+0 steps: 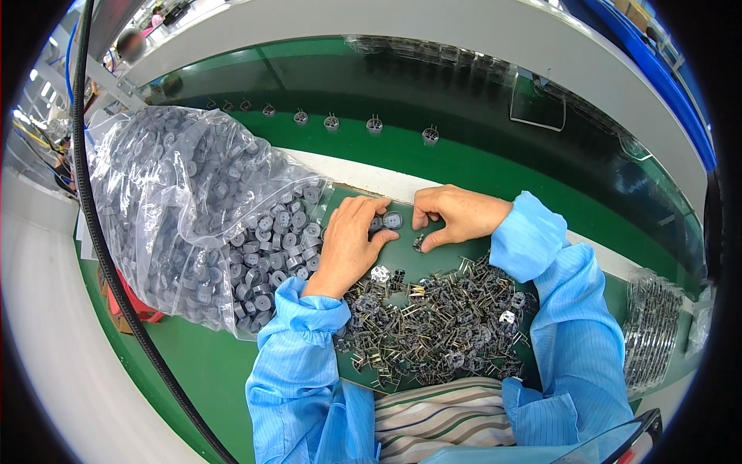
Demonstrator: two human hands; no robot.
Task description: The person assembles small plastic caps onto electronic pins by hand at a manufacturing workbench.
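My left hand (pixel 349 241) is curled on the green work surface, its thumb and forefinger around grey round plastic caps. One such cap (pixel 393 220) with slots in its face lies at the fingertips, and another sits deeper, partly hidden by the hand. Opposite it, my right hand (pixel 462 216) is bent inward, with a small dark part (pixel 418 243) at the thumb tip; the fingers partly cover it. Just below both hands spreads a heap of small dark parts with metal pins (pixel 433 325).
To the left, a large clear plastic bag (pixel 178 209) spills grey caps (pixel 270 255). Beyond a white rail (pixel 363 179), a green conveyor belt (pixel 495 158) carries a spaced row of pinned grey pieces (pixel 375 124). Clear trays (pixel 653 332) stand at right; a black cable (pixel 116 271) crosses the left side.
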